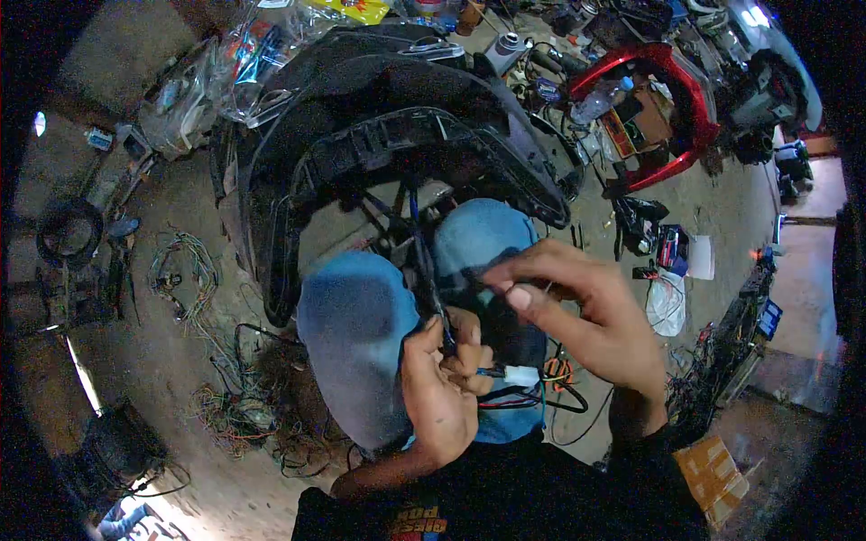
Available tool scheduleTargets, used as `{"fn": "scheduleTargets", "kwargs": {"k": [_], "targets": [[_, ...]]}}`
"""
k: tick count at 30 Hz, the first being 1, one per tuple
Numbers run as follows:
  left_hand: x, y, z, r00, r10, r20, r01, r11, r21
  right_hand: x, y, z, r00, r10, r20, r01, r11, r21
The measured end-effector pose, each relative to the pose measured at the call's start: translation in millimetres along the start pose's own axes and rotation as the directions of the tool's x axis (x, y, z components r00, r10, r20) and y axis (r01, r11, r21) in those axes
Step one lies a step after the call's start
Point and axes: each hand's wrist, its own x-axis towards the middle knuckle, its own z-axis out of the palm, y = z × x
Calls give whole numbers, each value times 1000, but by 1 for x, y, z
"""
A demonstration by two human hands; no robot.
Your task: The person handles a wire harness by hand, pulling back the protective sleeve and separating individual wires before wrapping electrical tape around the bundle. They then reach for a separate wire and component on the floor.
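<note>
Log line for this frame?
left hand: grips wire bundle, white connector | right hand: hovers above connector | ahead: black scooter panel

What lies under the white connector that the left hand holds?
Red and black wires run below the white connector, over blue trousers. The left hand covers where they lead.

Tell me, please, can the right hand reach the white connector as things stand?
Probably yes: the right hand hovers just above the white connector, which juts clear of the left hand.
</note>
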Motion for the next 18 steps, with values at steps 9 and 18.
{"fn": "scheduleTargets", "kwargs": {"k": [9,18], "targets": [[22,-12,-25,948,-62,313,147,956,-255,37,7,13,775,331,538,-543,785,299],[34,-17,-38,842,-95,532,356,837,-415,39,13,23,797,384,465,-567,740,362]]}}
